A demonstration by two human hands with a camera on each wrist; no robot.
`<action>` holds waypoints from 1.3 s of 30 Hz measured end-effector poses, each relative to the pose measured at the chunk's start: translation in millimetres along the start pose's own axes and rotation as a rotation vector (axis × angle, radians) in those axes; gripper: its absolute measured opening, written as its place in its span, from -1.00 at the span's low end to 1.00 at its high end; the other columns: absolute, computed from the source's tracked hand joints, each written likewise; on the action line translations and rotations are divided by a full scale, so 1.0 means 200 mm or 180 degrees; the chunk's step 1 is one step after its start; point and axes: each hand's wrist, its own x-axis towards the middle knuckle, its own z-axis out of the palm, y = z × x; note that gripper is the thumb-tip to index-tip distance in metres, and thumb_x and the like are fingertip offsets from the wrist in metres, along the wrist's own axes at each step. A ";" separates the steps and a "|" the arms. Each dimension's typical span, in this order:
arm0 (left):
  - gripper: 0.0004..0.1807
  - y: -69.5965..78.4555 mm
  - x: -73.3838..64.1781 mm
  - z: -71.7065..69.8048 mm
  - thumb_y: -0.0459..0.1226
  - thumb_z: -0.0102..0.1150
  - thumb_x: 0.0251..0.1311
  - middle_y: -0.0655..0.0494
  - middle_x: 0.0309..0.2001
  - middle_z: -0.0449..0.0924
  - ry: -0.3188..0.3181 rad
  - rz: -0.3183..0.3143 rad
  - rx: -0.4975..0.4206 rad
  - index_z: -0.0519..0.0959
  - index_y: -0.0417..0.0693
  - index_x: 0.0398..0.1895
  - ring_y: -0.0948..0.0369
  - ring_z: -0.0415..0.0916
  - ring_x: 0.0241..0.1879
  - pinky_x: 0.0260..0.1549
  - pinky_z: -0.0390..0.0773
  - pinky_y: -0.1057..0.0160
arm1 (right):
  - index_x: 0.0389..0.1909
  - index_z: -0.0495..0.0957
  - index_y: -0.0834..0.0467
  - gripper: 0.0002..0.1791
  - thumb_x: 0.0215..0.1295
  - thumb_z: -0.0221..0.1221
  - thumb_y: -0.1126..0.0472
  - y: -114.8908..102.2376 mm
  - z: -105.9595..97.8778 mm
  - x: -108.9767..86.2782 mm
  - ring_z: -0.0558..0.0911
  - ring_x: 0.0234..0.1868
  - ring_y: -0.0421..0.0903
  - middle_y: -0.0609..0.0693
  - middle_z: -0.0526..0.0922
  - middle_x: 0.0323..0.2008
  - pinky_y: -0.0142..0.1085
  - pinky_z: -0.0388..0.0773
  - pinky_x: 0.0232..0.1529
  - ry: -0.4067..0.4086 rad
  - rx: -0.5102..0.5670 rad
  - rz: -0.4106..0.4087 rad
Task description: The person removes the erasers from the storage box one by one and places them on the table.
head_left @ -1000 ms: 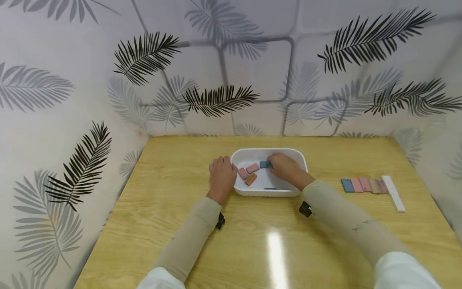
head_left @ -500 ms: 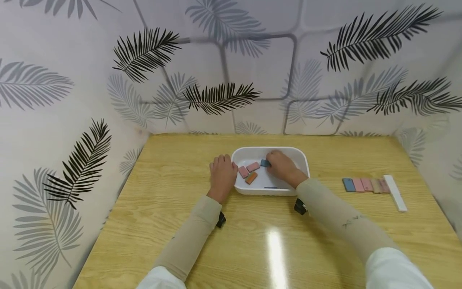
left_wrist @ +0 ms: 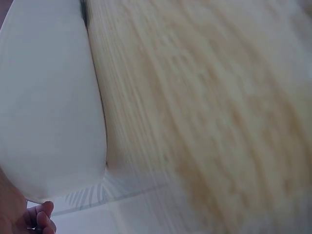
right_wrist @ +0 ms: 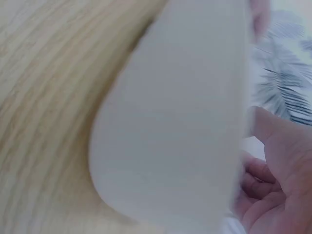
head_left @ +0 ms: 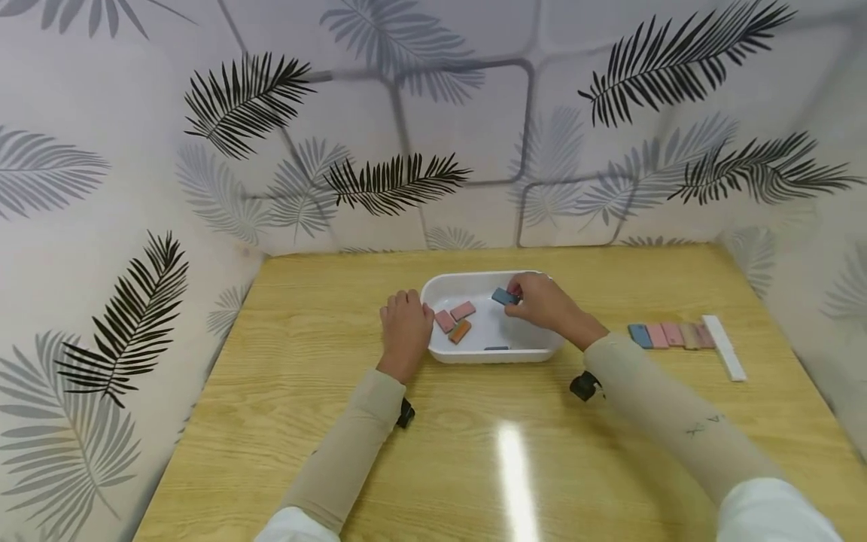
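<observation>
A white plastic tray stands on the wooden table with small flat rectangular blocks in it. My right hand is over the tray's right part, pinching a blue block between thumb and fingers. At the tray's left end, my left hand grips the rim, thumb at the edge. Pink blocks and an orange block lie in the left of the tray. Another blue block shows by the near wall. The tray wall hides what the right fingers hold in the right wrist view.
Right of the tray, several blocks in blue, pink and tan lie side by side in a row. A white bar closes the row's right end. The patterned wall rises behind the table's back edge.
My right hand has lifted the blue block slightly off its earlier place and turned it, shifting right relative to the tray. The left hand stays at the rim. The head view has shifted a little.
</observation>
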 end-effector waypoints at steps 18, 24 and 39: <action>-0.71 0.01 0.00 -0.02 -0.17 -0.09 0.31 -0.07 -0.29 0.41 0.0040 0.0014 -0.0070 0.45 -0.26 -0.20 0.03 0.29 -0.27 -0.29 0.23 0.11 | -0.11 0.49 0.35 -0.56 0.17 0.16 0.05 0.26 -0.26 -0.54 0.57 -0.24 0.10 0.25 0.59 -0.22 -0.03 0.48 -0.25 0.0725 0.0198 0.0947; -0.69 0.02 -0.01 -0.03 -0.16 -0.10 0.31 -0.08 -0.25 0.41 -0.0045 -0.0004 -0.0105 0.44 -0.27 -0.15 0.04 0.28 -0.24 -0.26 0.23 0.11 | -0.09 0.48 0.40 -0.50 0.18 0.18 0.01 0.41 -0.29 -0.73 0.58 -0.34 0.12 0.33 0.57 -0.22 -0.06 0.49 -0.40 0.0914 -0.0021 0.1284; -0.68 0.02 -0.01 -0.02 -0.17 -0.06 0.30 -0.10 -0.23 0.43 -0.0021 0.0001 -0.0119 0.45 -0.29 -0.14 0.02 0.30 -0.23 -0.26 0.25 0.09 | -0.31 0.50 0.51 -0.53 0.12 0.23 0.09 0.69 -0.29 -1.07 0.51 -0.55 0.15 0.44 0.54 -0.39 -0.05 0.38 -0.60 0.1144 -0.0336 0.1888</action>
